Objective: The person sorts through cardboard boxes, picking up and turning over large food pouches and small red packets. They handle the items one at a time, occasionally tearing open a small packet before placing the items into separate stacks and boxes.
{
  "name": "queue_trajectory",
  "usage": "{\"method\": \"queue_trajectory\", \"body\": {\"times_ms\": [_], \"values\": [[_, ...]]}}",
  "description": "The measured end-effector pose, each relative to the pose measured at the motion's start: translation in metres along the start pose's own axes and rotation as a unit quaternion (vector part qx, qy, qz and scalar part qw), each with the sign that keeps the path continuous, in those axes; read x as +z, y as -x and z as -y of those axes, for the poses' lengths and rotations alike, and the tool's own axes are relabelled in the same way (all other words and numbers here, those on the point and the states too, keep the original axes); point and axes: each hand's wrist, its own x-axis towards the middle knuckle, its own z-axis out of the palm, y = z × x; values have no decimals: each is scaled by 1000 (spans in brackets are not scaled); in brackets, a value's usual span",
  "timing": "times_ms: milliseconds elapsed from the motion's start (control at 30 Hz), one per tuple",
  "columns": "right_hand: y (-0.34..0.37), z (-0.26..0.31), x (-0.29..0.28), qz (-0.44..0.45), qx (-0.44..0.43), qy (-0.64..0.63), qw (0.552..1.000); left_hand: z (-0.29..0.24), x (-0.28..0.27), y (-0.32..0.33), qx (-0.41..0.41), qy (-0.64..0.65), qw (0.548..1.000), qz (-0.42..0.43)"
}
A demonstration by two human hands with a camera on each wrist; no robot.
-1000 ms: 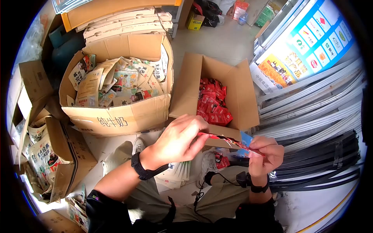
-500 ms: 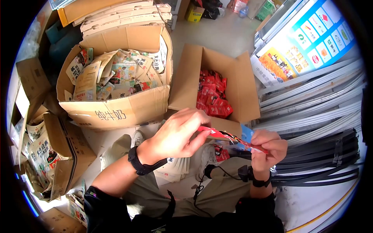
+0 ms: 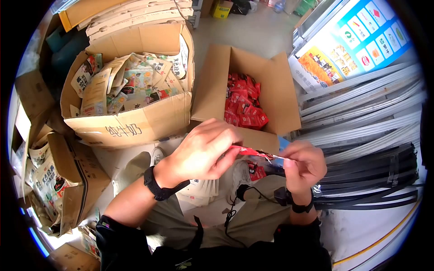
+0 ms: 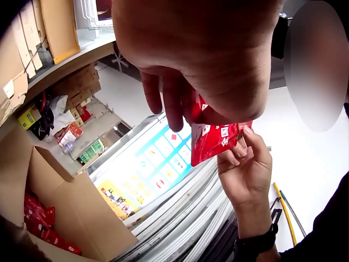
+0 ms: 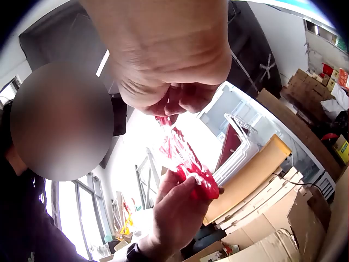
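A shiny red packet (image 3: 249,151) is stretched between both hands above the lap; in the left wrist view the packet (image 4: 210,143) shows white print. My left hand (image 3: 203,151) pinches its left end between thumb and fingers. At the other end my right hand (image 3: 304,165) pinches the packet's edge, fingers curled. The right wrist view shows the red packet (image 5: 188,161) hanging slanted between the two hands. Beyond the hands an open carton (image 3: 284,90) holds many red packets (image 3: 244,101).
A large carton (image 3: 131,128) of beige pouches stands at the back left, with another carton (image 3: 72,198) at the far left. Pale pouches (image 3: 197,189) and a red packet (image 3: 256,170) lie near the feet. Bundled strips (image 3: 366,174) and a printed panel (image 3: 352,45) are right.
The right hand has shifted slightly up and left, closer to the left hand, and its fingers have changed position on the packet. The head view has moved, so the cartons appear higher.
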Motion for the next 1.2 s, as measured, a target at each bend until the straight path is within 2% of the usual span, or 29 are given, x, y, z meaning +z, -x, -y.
{"method": "queue_trajectory", "body": {"times_ms": [100, 167, 233, 267, 500, 567, 633, 700, 767, 800, 900, 933, 967, 1033, 1100, 1167, 1200], "values": [[-1, 4, 6, -2, 47, 29, 998, 2, 2, 2, -14, -24, 1000, -9], [-7, -1, 9, -26, 44, 19, 999, 2, 3, 2, -48, -28, 998, -9], [-11, 0, 6, -2, 28, 167, 986, 0, 3, 1, -64, -22, 998, -18], [-12, 1, 7, -2, 50, 180, 982, -1, 3, 1, -75, -26, 997, -13], [-11, -4, 12, 33, 99, 186, 977, -3, 6, 2, -121, -4, 993, -3], [-11, -4, 13, 31, 94, 204, 974, -5, 5, 2, -170, 20, 985, 13], [-12, 0, 15, -18, 126, 204, 971, -9, 4, 1, -229, 30, 972, 36], [-8, -7, 11, 24, 69, 219, 973, -7, 8, 1, -219, 44, 975, 15], [-8, -8, 10, 40, 48, 235, 970, -1, 11, 3, -188, 33, 981, 6], [-10, -7, 7, 40, 56, 239, 969, -2, 11, 2, -210, 35, 977, 18], [3, -26, -9, -25, 160, 179, 970, -4, 9, 0, -230, 30, 972, 31], [12, -33, -15, -38, 231, 139, 962, -3, 10, 0, -225, 20, 974, 26], [21, -42, -28, 3, 294, 104, 950, 0, 11, 0, -227, 23, 973, 28], [46, -68, -42, 145, 404, 44, 902, 4, 11, 1, -183, 14, 983, 1], [74, -100, -48, 339, 504, 17, 795, 6, 10, -1, -189, 8, 982, -9], [125, -145, -44, 354, 658, -6, 665, 8, 8, -3, -216, -3, 976, 5], [154, -174, -44, 362, 655, -9, 663, 9, 8, -5, -223, -9, 975, 2]]}}
